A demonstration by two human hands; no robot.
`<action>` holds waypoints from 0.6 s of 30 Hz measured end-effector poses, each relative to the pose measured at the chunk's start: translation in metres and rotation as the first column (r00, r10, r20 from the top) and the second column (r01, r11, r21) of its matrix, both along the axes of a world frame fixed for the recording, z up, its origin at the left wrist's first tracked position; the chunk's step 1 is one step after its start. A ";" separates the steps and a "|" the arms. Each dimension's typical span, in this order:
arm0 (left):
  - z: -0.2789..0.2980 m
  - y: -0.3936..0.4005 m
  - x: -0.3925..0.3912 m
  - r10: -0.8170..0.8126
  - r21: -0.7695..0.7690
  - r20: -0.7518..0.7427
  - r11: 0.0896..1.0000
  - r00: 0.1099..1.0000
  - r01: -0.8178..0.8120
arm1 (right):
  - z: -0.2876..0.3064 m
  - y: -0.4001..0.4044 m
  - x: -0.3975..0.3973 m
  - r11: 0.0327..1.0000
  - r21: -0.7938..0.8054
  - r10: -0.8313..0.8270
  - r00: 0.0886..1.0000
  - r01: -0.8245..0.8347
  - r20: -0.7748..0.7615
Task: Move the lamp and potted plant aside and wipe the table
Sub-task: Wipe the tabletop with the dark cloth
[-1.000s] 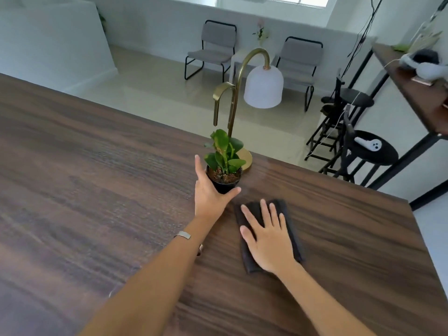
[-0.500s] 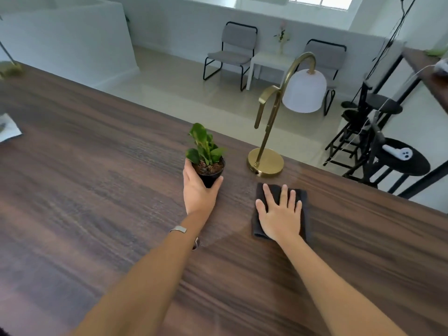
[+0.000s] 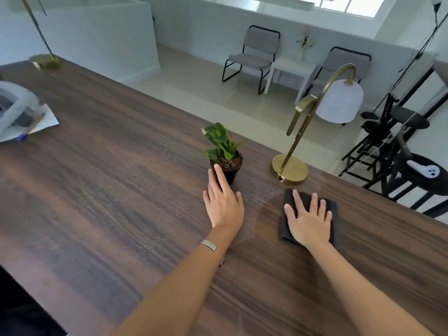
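Observation:
A small potted plant (image 3: 226, 163) in a black pot stands on the dark wooden table (image 3: 109, 190), left of the brass lamp (image 3: 289, 169) with its white shade (image 3: 339, 101). My left hand (image 3: 224, 204) lies just behind the pot. Its fingers lean on the pot's near left side and the thumb is off it. My right hand (image 3: 308, 221) presses flat, fingers spread, on a dark folded cloth (image 3: 288, 197) just in front of the lamp base. A faint damp streak shows on the wood between my hands.
The table's far edge runs diagonally right behind the plant and lamp. Papers in a plastic wrap (image 3: 21, 115) lie at the left, and another brass base (image 3: 43, 61) stands at the far left corner. Black stools (image 3: 421, 175) stand beyond the edge on the right.
The potted plant has moved left, away from the lamp base, carried by my left hand. That hand's grip has since loosened. My right hand stays flat on the cloth.

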State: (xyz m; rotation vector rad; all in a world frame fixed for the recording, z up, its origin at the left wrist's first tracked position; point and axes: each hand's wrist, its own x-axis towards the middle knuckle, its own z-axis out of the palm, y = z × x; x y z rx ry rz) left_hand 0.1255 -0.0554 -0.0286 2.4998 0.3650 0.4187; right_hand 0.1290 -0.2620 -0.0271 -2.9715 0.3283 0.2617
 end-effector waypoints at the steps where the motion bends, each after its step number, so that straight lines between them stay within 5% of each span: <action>1: -0.001 0.000 -0.004 -0.014 0.018 -0.021 1.000 1.000 0.014 | 0.000 0.016 0.009 1.000 0.007 -0.016 1.000 0.016 -0.002; 4: -0.002 0.003 -0.012 -0.056 0.040 -0.048 0.998 0.997 0.058 | -0.004 0.057 -0.009 0.986 0.006 0.168 0.984 -0.169 0.062; 8: -0.003 0.030 -0.017 -0.148 0.095 -0.045 0.984 0.988 0.151 | -0.017 0.030 -0.095 0.838 0.040 0.536 0.834 -0.545 0.135; 10: -0.010 0.053 -0.014 -0.193 0.142 -0.083 0.969 0.978 0.204 | -0.014 -0.006 -0.100 0.869 0.044 0.486 0.867 -0.493 0.113; 15: -0.022 0.064 -0.015 -0.246 0.213 -0.108 0.941 0.963 0.264 | -0.002 0.017 -0.018 0.999 -0.030 -0.015 0.997 0.017 0.075; 18: -0.023 0.065 -0.013 -0.242 0.216 -0.104 0.941 0.965 0.259 | -0.004 0.076 -0.003 0.994 0.001 0.106 0.991 -0.107 0.083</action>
